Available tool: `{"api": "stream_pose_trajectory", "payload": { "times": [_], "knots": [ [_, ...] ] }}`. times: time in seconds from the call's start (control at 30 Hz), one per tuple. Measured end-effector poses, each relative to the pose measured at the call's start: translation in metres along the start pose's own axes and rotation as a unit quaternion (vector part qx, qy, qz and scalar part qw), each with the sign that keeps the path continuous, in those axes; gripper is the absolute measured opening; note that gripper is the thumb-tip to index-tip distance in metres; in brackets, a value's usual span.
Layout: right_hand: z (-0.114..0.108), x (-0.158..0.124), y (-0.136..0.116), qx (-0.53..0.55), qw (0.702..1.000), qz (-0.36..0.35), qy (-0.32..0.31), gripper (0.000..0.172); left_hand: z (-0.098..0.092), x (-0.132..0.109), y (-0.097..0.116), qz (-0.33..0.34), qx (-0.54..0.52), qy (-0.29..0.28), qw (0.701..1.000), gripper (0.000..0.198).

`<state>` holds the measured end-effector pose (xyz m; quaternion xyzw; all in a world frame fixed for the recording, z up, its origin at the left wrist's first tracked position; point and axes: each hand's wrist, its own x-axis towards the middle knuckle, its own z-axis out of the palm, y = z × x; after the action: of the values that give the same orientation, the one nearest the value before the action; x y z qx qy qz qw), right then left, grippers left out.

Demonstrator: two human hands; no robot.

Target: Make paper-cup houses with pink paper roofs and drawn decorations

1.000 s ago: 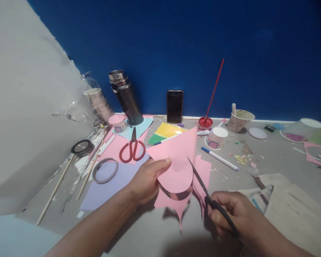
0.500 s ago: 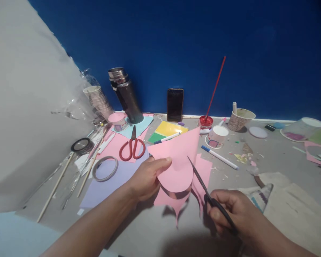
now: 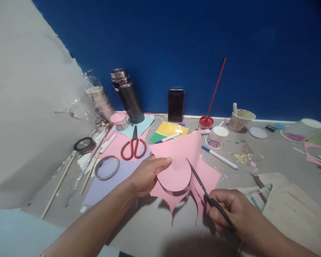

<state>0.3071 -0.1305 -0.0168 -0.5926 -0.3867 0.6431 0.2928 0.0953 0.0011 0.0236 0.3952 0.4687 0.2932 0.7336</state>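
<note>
1. The left hand (image 3: 147,175) pinches the curled pink sheet (image 3: 173,162), thumb on top, above the tabletop (image 3: 149,230).
2. The right hand (image 3: 228,210), apart from it, grips black-handled scissors (image 3: 208,197), blades at the sheet's cut edge.
3. Red-handled scissors (image 3: 134,139) lie left.
4. Behind, a phone (image 3: 176,105) stands against the blue wall (image 3: 155,46).

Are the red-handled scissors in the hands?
No, the red-handled scissors lie on paper sheets, while the right hand holds black-handled scissors.

Phone (image 3: 176,106) stands behind paper (image 3: 175,173), right of flask (image 3: 131,101).
</note>
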Motion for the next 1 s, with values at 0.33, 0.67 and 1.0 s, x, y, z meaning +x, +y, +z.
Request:
{"api": "stream_pose_trajectory", "payload": {
  "times": [0.33,0.67,1.0],
  "knots": [
    [-0.0008,-0.0007,-0.0006,-0.004,1.000,-0.017,0.002,0.036,-0.0019,0.0016,-0.0023,-0.004,-0.001,-0.048,0.999,0.038],
    [-0.0018,-0.0004,0.0003,0.005,1.000,-0.026,-0.007,0.045,-0.0026,-0.0013,0.0035,-0.025,-0.016,-0.074,0.997,0.033],
    [-0.0008,0.0009,0.0056,0.019,0.999,-0.033,0.001,0.048,-0.0055,-0.0002,0.0028,0.005,-0.001,-0.061,0.998,0.028]
  ]
}}
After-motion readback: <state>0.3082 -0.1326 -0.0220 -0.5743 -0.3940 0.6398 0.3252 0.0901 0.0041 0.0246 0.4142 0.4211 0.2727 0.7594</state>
